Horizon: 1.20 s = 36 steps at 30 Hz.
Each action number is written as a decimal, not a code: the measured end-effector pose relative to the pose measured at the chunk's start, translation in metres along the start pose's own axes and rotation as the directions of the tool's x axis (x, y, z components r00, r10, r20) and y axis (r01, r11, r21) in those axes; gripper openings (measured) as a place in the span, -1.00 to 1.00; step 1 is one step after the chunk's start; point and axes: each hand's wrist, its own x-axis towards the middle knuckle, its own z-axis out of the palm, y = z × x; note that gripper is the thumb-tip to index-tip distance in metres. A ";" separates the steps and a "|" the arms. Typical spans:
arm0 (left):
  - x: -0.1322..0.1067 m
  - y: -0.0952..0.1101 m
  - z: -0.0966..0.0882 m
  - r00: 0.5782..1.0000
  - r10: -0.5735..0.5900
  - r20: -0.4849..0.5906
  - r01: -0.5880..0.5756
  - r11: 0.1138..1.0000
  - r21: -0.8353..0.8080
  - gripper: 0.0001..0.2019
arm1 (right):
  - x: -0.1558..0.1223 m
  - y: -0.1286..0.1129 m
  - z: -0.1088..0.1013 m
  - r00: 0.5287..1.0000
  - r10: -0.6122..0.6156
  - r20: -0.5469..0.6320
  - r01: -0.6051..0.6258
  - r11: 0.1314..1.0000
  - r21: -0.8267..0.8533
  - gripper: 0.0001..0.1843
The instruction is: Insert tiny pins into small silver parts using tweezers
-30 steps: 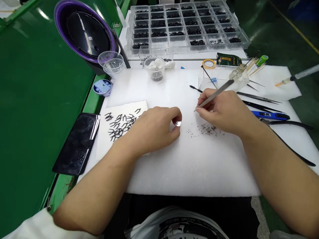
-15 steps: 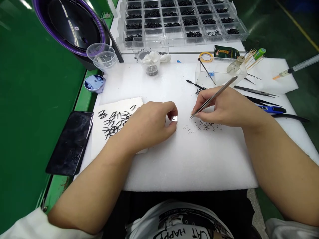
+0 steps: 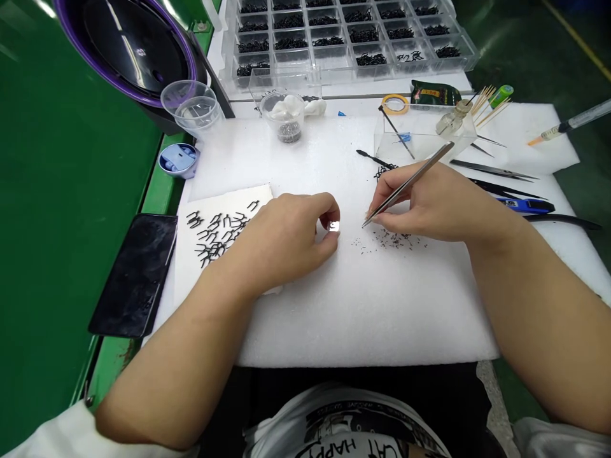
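Note:
My left hand (image 3: 286,238) rests on the white foam mat (image 3: 363,305) with its fingers pinched round a small shiny metal part (image 3: 333,226). My right hand (image 3: 429,203) grips a pair of steel tweezers (image 3: 410,181) like a pen. The tweezer tips point down-left and hover just right of the shiny part. A scatter of tiny dark bits (image 3: 389,240) lies on the mat under the right hand. Left of my left hand, several small black forked pieces (image 3: 214,232) lie on a white sheet (image 3: 200,267).
A clear compartment box of black parts (image 3: 348,38) stands at the back. Near it are a cup of small beads (image 3: 289,121), stacked clear cups (image 3: 191,108), a purple-rimmed black bowl (image 3: 128,48) and a small clear box (image 3: 420,133). Spare tweezers and tools (image 3: 506,184) lie right. A black phone (image 3: 133,273) lies left.
The view has tilted down a little over the second. My right hand has lowered the tweezer tips closer to the shiny part. My left hand keeps its pinch in place.

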 end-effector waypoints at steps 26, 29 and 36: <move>0.002 0.000 0.000 1.000 -0.002 0.009 0.002 1.000 0.000 -0.79 | 0.002 0.000 -0.002 0.998 0.033 0.054 -0.033 0.999 0.010 -0.84; 0.002 0.000 0.001 1.000 -0.005 0.009 0.005 1.000 0.004 -0.78 | 0.001 0.000 -0.002 0.998 0.038 0.055 -0.038 0.999 0.010 -0.85; 0.001 0.001 0.000 1.000 -0.009 0.014 0.009 1.000 0.006 -0.78 | 0.002 0.000 -0.001 0.997 0.043 0.059 -0.045 0.999 0.017 -0.88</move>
